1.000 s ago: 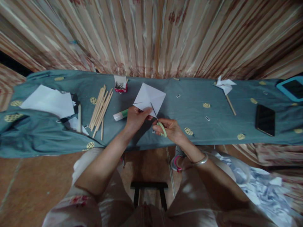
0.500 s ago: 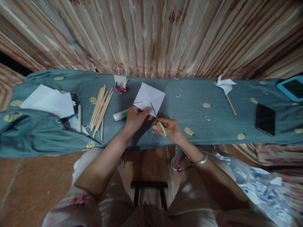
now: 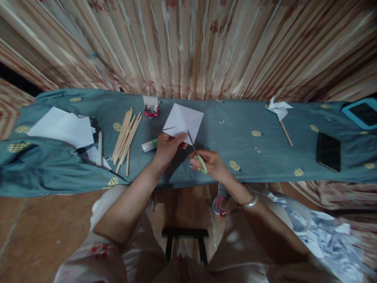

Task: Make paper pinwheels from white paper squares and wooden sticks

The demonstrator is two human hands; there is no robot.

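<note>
A square of white paper is pinched at its near edge by my left hand, thumb on top. One slit shows near its left corner. My right hand is closed on the handles of scissors with pale green grips. Their dark blades lie over the near corner of the paper, close to my left thumb. A glue stick with a green label lies just left of my left hand, partly hidden by it. Beyond it stands an open red box with small metal pieces.
Wooden sticks lie left of the glue stick. White sheets and a pale rod are at the far left. To the right are a paper pinwheel on a stick, a black phone and a blue-framed device.
The paper and my left hand have shifted slightly left. The scissor blades still lie over the near corner, in almost the same place.
</note>
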